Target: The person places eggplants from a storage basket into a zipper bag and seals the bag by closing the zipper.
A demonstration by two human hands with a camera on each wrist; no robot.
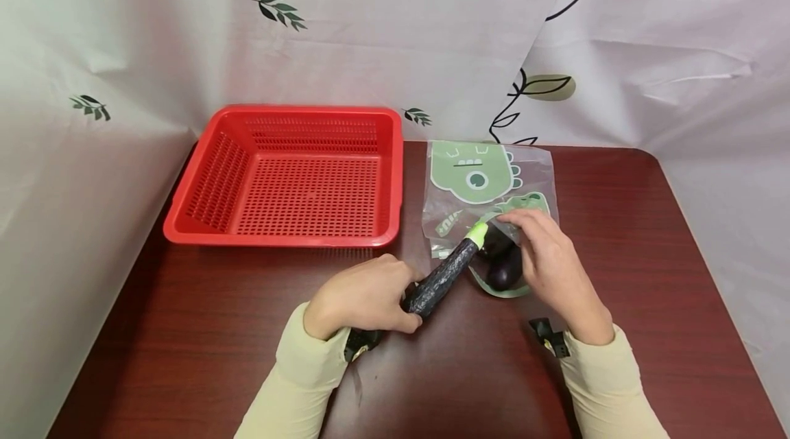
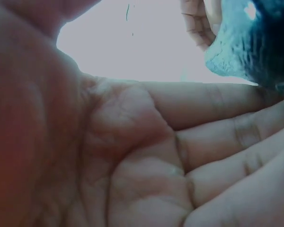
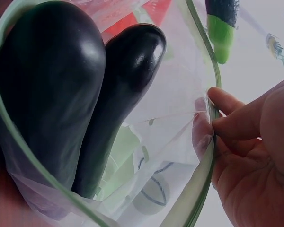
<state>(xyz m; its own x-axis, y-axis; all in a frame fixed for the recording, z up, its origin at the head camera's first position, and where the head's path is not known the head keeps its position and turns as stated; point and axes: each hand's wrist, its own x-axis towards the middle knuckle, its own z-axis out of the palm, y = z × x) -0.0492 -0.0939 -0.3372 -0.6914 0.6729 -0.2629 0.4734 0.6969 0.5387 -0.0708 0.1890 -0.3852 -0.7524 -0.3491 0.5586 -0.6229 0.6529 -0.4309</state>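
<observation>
My left hand (image 1: 369, 293) grips the blunt lower end of a long, dark, rough-skinned cucumber (image 1: 443, 281). Its bright green tip points away and to the right, close by the mouth of a clear plastic bag (image 1: 537, 164) with green prints. In the left wrist view the dark end of the cucumber (image 2: 255, 42) lies against the fingers. The thumb and fingers of my right hand (image 1: 555, 271) pinch the bag's green-edged rim (image 3: 217, 75), holding the mouth apart. Inside the bag lie two glossy dark eggplants, a thick one (image 3: 49, 94) and a slimmer one (image 3: 120, 90).
A red perforated plastic basket (image 1: 311, 195) stands at the back left of the dark red wooden table (image 1: 617, 219). White leaf-printed cloth (image 1: 370, 27) hangs behind the table and along its sides.
</observation>
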